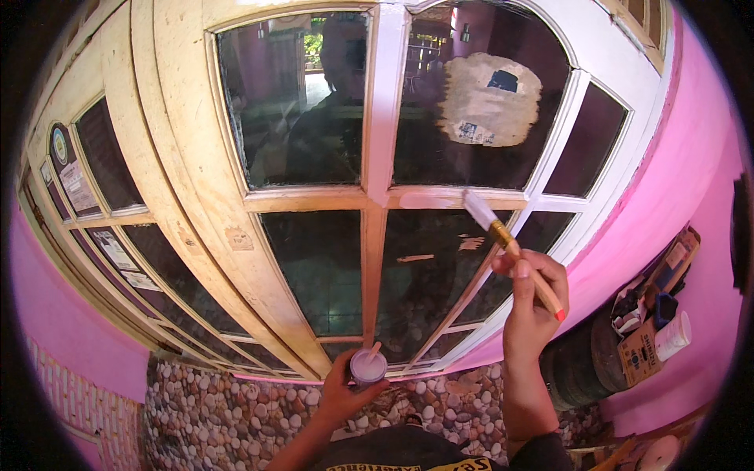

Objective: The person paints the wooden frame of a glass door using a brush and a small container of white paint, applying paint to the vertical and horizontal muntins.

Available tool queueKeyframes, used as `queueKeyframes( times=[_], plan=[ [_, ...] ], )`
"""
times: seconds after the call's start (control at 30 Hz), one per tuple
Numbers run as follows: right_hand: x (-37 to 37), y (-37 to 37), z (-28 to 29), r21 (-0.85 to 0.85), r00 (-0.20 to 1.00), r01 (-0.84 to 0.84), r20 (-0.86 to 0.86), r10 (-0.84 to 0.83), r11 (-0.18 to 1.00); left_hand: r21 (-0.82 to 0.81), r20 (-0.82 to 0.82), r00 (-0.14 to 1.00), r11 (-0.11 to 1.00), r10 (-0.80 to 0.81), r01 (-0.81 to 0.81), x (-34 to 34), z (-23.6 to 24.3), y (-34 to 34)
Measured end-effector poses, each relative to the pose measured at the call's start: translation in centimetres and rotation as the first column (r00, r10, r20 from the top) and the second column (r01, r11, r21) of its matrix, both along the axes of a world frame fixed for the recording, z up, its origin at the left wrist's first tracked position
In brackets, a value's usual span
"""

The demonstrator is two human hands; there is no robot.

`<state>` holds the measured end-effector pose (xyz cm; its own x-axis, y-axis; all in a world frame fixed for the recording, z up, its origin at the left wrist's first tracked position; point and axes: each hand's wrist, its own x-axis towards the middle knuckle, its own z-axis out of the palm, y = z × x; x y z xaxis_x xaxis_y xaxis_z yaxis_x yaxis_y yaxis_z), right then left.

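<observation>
My right hand [530, 294] is closed around the wooden handle of a paintbrush [495, 225]. The brush's pale, paint-laden bristles touch the horizontal bar of a glazed wooden door [428, 199], just below the upper right pane. Fresh pale pink-white paint shows on that bar to the left of the bristles and along part of the upright bar. Low in the middle, my left hand [345, 388] grips a small cup of pale paint [368, 366], with a stick standing in it. Its fingers wrap round the cup's side.
A torn paper patch [493, 98] sticks to the upper right pane. Pink walls [675, 196] flank the door. At right, a dark barrel [585, 361] stands beside a cardboard box [640, 353] and a white tub [673, 336]. The floor [228, 408] has a pebble pattern.
</observation>
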<state>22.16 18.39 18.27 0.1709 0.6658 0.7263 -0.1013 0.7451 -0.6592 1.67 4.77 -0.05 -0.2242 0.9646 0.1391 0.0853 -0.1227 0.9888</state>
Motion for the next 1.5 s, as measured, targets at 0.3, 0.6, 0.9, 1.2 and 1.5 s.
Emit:
queueKeyframes(
  times=[0.3,0.6,0.9,1.2,1.5],
  plan=[
    [-0.7,0.8,0.0,0.109,0.988,-0.058,0.146,0.042,0.992,0.055,0.048,0.999,0.998,0.025,-0.027,0.4,-0.9,0.0],
    [0.0,-0.5,0.2,0.187,0.988,-0.009,0.156,-0.021,0.982,0.029,0.098,0.995,0.999,0.013,-0.016,0.8,-0.9,0.0],
    [1.5,0.8,-0.1,0.237,0.926,0.165,0.296,-0.233,0.957,0.045,0.083,0.996,0.999,0.012,-0.016,1.4,0.1,0.0],
    [0.1,-0.5,1.3,0.442,0.878,0.115,0.373,-0.299,0.89,0.042,0.045,0.999,0.999,-0.016,0.014,1.7,-0.3,0.3],
    [3.4,-0.4,0.8,0.407,0.83,0.273,0.358,-0.427,0.872,0.039,-0.009,1.0,0.999,0.021,-0.021,1.6,-0.3,0.0]
  ],
)
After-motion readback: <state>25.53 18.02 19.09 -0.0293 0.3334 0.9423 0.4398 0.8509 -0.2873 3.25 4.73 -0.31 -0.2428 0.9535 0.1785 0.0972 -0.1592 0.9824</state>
